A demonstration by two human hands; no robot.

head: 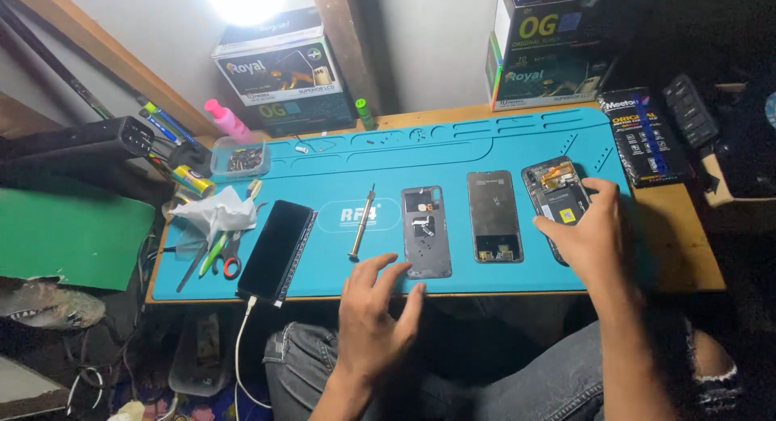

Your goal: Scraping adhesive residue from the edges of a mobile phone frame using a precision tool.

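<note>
On a blue repair mat (339, 170) lie three phone parts side by side: a grey back cover (426, 231), a dark screen panel (494, 216) and an opened phone body (556, 196) with its circuit board showing. My right hand (592, 231) rests on the opened phone body, fingers curled over its right and lower edge. Near the mat's front edge, my left hand (374, 316) hovers with fingers spread and holds nothing. Its fingertips come close to the lower end of the back cover. Between the cover and a black phone (276, 249) lies a screwdriver (362, 224).
The black phone has a white cable (240, 340) plugged in. Scissors (230, 255), tweezers and a crumpled white tissue (215, 211) lie at the mat's left. Cardboard boxes (279, 69) line the wall behind, with a pink bottle (227, 120), a parts tray (239, 158) and a dark packet (647, 135).
</note>
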